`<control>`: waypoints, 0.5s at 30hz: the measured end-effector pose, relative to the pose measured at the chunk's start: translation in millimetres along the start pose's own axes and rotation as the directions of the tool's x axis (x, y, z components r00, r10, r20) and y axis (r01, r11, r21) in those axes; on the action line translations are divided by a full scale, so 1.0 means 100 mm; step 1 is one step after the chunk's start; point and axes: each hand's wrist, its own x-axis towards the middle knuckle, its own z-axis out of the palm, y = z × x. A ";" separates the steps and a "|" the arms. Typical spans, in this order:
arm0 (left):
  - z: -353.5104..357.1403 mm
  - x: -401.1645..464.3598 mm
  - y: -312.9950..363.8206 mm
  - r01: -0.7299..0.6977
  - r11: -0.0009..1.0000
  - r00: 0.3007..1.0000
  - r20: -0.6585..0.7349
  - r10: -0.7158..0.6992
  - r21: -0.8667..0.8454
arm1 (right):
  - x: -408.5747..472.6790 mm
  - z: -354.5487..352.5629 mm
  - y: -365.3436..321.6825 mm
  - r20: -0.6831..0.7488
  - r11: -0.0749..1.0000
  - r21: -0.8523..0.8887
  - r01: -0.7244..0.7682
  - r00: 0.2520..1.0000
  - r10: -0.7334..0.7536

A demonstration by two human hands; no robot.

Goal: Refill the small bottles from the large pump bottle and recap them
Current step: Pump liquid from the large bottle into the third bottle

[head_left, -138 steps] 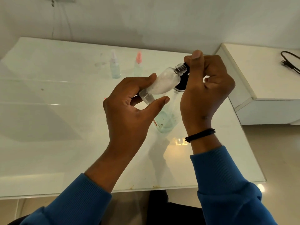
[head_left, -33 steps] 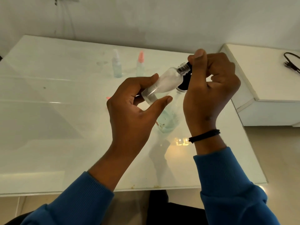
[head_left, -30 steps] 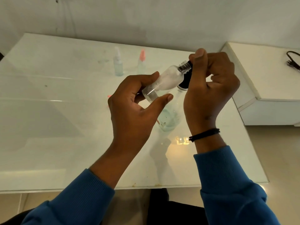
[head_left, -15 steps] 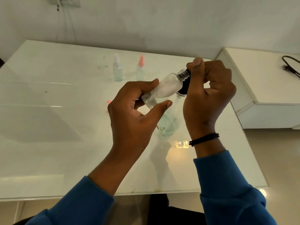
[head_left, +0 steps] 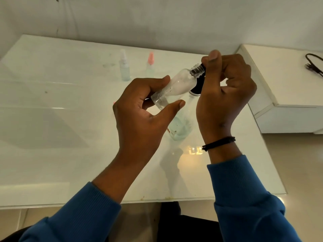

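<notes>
— While the left hand grips the small clear bottle near its base, thumb on one side and fingers curled on the other, which way is the bottle pointing?

— Tilted, neck up and to the right, held in the air above the white glass table. Its threaded neck is bare and it sits right at the right hand.

— And what does that hand do?

— Its fingers are curled tight, thumb raised beside the neck. It seems to pinch the black pump head of the large bottle, which stands on the table just below both hands. How much of the pump it grips I cannot tell; the palm hides that.

— Anything in the large bottle?

— A little pale bluish liquid at the bottom. The small bottle looks white and frothy inside.

— Others on the table?

— Two small spray bottles stand farther back, well apart from the hands: one with a white cap, one with a pink cap. To the right sits a white cabinet with a black cable on top.
</notes>
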 end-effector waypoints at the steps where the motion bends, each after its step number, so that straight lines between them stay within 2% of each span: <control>1: 0.00 0.00 -0.01 0.001 1.000 1.000 -0.003 -0.001 0.003 | -0.02 0.01 0.00 0.003 1.000 0.006 -0.003 1.000 0.003; 15: 0.00 -0.01 -0.02 -0.003 1.000 1.000 0.002 0.003 -0.012 | -0.02 0.00 0.00 0.016 1.000 0.009 -0.004 1.000 0.004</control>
